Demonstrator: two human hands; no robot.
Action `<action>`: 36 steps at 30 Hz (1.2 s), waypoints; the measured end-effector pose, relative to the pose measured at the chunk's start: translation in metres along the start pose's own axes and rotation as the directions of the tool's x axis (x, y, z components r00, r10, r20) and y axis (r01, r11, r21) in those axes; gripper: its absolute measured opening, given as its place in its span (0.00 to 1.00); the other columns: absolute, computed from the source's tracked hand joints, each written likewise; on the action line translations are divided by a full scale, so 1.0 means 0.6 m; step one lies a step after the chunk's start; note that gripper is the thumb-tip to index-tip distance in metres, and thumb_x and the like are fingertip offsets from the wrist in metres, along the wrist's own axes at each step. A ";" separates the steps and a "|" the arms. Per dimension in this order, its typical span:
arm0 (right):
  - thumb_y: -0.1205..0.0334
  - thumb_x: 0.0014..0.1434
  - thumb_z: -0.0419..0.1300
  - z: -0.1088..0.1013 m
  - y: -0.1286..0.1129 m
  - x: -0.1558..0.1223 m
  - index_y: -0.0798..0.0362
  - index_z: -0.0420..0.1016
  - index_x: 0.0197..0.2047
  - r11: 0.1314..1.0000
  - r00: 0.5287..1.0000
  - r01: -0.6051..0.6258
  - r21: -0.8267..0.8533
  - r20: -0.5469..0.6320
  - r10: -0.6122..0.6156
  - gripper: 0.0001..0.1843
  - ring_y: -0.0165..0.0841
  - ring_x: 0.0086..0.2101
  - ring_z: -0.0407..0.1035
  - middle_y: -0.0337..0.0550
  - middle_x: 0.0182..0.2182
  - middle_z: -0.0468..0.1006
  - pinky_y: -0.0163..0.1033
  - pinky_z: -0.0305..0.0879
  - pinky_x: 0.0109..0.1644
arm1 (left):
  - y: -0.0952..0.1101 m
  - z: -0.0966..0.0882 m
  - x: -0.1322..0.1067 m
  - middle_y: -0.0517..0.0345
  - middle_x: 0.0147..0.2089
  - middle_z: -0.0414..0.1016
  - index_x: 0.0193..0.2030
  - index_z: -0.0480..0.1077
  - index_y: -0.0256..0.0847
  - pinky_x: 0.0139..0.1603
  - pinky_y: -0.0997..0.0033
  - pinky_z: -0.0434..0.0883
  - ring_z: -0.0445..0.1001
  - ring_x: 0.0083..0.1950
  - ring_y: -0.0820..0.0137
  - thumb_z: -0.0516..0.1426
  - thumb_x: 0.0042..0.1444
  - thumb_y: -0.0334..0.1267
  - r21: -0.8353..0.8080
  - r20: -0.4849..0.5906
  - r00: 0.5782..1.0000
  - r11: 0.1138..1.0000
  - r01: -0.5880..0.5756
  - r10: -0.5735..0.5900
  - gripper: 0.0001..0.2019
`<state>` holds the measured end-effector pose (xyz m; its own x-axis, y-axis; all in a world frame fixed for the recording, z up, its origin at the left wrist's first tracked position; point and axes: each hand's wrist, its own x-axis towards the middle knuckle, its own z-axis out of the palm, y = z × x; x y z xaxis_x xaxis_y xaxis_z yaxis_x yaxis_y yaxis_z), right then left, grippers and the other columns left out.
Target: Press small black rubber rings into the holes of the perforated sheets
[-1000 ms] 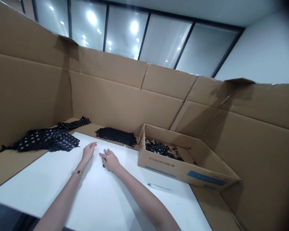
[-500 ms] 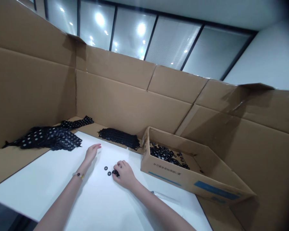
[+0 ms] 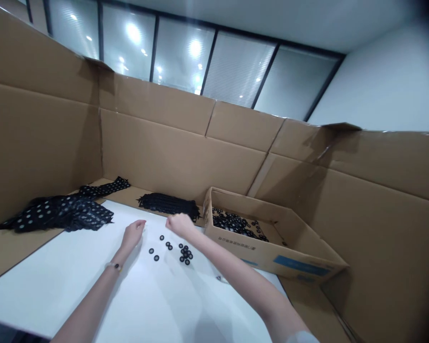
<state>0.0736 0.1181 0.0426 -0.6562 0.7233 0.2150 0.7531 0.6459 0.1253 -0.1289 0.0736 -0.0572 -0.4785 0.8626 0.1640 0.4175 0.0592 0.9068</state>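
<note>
My left hand (image 3: 133,233) rests over the white board, fingers loosely curved and slightly apart, with nothing visible in it. Beside it lie several small black round pieces with paler centres, like buttons or washers (image 3: 156,258). A tight cluster of the same pieces (image 3: 186,254) sits farther right, below my right forearm. My right hand (image 3: 180,224) is curled closed near the far edge of the board, just in front of a bundle of black strips (image 3: 169,204). Its fingers hide whatever they may hold.
An open cardboard box (image 3: 250,245) on the right holds many similar black pieces (image 3: 234,223). Black dotted fabric (image 3: 62,212) lies at the left. Tall cardboard walls (image 3: 171,152) surround the white board (image 3: 136,305). A small clear object (image 3: 221,279) is partly behind my right forearm.
My right hand has let go of the clustered black pieces, which now lie spread out, and moved away toward the black strips. My left fingers have curled inward. The view has shifted right.
</note>
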 end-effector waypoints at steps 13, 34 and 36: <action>0.56 0.61 0.55 -0.204 0.405 -0.154 0.60 0.77 0.41 0.838 0.792 -0.539 0.088 -0.286 0.539 0.16 0.37 0.32 0.71 0.57 0.33 0.78 0.42 0.62 0.39 | 0.007 0.051 -0.023 0.48 0.41 0.80 0.34 0.76 0.42 0.56 0.58 0.66 0.75 0.48 0.52 0.57 0.45 0.46 -0.077 0.111 0.990 0.994 -0.075 0.083 0.13; 0.31 0.49 0.55 0.139 -0.091 -0.139 0.59 0.29 0.70 0.852 0.975 -0.222 0.474 0.078 0.210 0.61 0.58 0.65 0.32 0.61 0.67 0.41 0.62 0.39 0.64 | 0.058 0.052 -0.057 0.42 0.51 0.75 0.60 0.65 0.41 0.54 0.53 0.68 0.71 0.55 0.54 0.51 0.52 0.62 -0.500 0.407 0.913 0.843 0.199 0.025 0.35; 0.34 0.53 0.53 0.138 -0.103 -0.110 0.56 0.36 0.69 0.892 0.992 -0.116 0.437 0.010 0.124 0.53 0.57 0.64 0.40 0.61 0.65 0.50 0.60 0.44 0.62 | 0.043 0.040 -0.032 0.41 0.51 0.75 0.60 0.63 0.38 0.53 0.53 0.69 0.71 0.55 0.54 0.49 0.53 0.63 -0.526 0.277 0.960 0.830 0.186 -0.039 0.36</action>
<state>0.0661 0.0505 -0.0594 -0.5578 0.8005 0.2192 0.7270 0.5986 -0.3364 -0.0904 0.0706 -0.0461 -0.2613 0.9652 0.0144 -0.1488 -0.0550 0.9873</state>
